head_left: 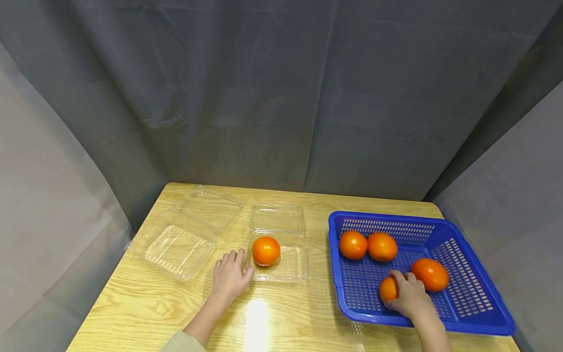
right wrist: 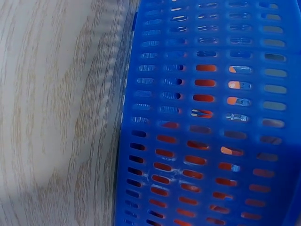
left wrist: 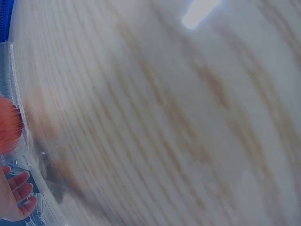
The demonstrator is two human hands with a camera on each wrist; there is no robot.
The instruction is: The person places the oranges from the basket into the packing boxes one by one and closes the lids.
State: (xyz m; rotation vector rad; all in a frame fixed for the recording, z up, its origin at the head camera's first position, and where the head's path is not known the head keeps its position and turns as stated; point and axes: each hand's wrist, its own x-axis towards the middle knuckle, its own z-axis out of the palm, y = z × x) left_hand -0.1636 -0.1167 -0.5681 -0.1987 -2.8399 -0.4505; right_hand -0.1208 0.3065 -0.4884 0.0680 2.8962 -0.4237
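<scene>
My right hand (head_left: 412,296) grips an orange (head_left: 389,289) at the near side of the blue plastic basket (head_left: 477,313). Another orange (head_left: 430,275) sits just right of those fingers, and two more oranges (head_left: 382,247) lie toward the basket's back left. In the right wrist view the basket wall (right wrist: 188,127) hides the hand, and orange patches show through its slots. With its fingers loosely extended, my left hand (head_left: 230,276) is beside the near left edge of an opened clear clamshell container (head_left: 292,256). One orange (head_left: 266,251) sits in that container's left half.
A second opened clear clamshell container (head_left: 180,249) lies at the table's left, partly beyond its edge. The wooden table (head_left: 136,303) meets a grey curtain (head_left: 246,98) at the back. Bright glare marks the table's near middle.
</scene>
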